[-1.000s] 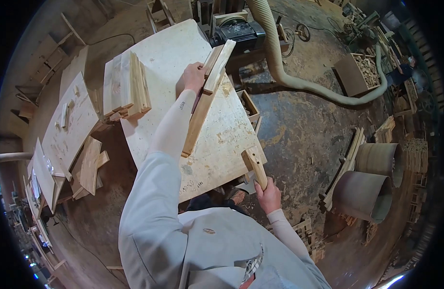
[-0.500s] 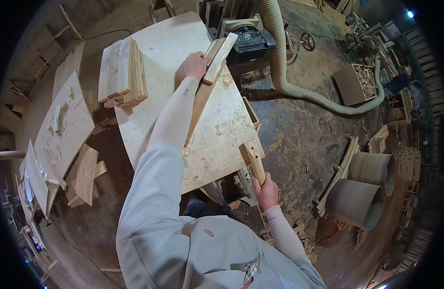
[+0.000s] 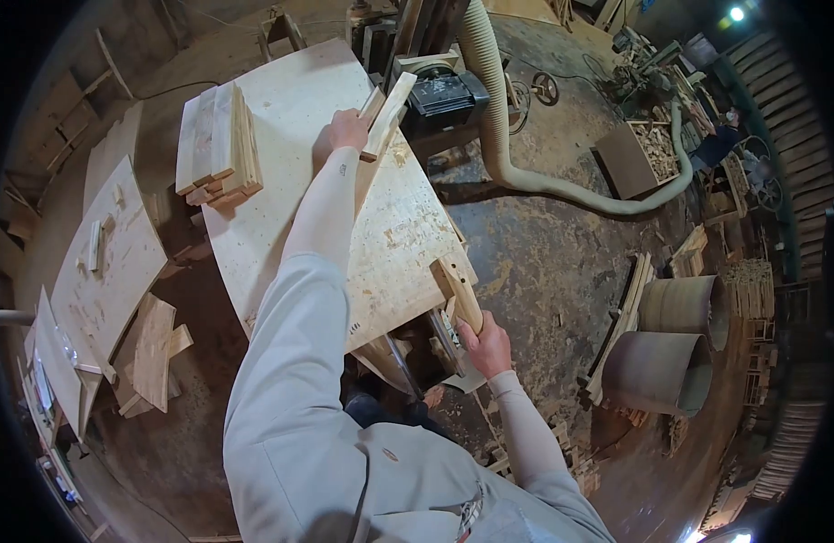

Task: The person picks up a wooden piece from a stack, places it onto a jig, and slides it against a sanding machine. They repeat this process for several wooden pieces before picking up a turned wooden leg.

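Observation:
My left hand (image 3: 340, 134) is stretched out over a pale plywood table (image 3: 290, 100) and grips a bundle of long wooden slats (image 3: 383, 116) near their far end. The slats run back along the table under my forearm and point toward a dark motor (image 3: 440, 90) at the far edge. My right hand (image 3: 487, 347) holds a short wooden block (image 3: 457, 287) by its near end, at the table's near right corner. The block's far end rests on the table corner.
A stack of cut boards (image 3: 220, 145) lies on the table's left side. A ribbed dust hose (image 3: 498, 136) snakes from the machine across the dirt floor. Two metal drums (image 3: 675, 348) lie on the right. More plywood sheets and offcuts (image 3: 118, 271) sit to the left.
My left hand has pushed the slats further forward toward the motor. My right hand with the block has stayed at the table corner. The view has shifted slightly.

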Available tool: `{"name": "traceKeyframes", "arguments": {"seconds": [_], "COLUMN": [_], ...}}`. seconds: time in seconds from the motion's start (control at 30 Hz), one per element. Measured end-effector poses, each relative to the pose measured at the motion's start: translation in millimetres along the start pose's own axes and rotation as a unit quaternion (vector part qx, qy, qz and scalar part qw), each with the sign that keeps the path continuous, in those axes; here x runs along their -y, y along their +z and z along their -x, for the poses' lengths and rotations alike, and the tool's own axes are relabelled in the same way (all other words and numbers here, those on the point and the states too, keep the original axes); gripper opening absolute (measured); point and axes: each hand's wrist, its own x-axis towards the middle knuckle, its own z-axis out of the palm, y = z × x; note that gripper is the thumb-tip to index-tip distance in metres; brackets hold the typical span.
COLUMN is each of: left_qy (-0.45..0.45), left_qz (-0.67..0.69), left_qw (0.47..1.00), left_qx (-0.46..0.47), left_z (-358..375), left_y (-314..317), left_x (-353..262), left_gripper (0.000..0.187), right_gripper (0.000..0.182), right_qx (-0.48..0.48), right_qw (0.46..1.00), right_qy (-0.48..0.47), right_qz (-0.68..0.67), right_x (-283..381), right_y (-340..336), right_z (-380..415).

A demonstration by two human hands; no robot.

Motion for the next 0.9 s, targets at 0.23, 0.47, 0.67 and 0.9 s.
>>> {"name": "traceKeyframes", "arguments": {"seconds": [0.23,0.47,0.67,0.9], "left_qy": [0.014,0.182,0.034,-0.028], "left_qz": [0.091,-0.039,-0.001,0.047], "left_qw": [0.995,0.982,0.996,0.997], "left_qx": [0.027,-0.022,0.08,0.061], "left_z": [15.4,21.1,14.6,-4.2], "left_y": [-22.3,-38.8,-27.2,-5.9], "left_x": [-6.4,4.6,18.6,8.7], "left_gripper": [0.043,0.04,0.038,0.031], "right_gripper": [0.044,0.042,0.043,0.041], "right_qx": [0.021,0.038,0.062,0.054], "right_qw": [1.0,0.998,0.996,0.996], "right_qy": [0.019,0.05,0.06,0.056], "right_qz": [0.003,0.027,0.032,0.051], "right_x": [17.1,29.4,42.2,41.4], "right_y": [-13.8,-25.5,-37.2,-37.4], "right_z": [2.8,0.6,0.7,3.7]}}
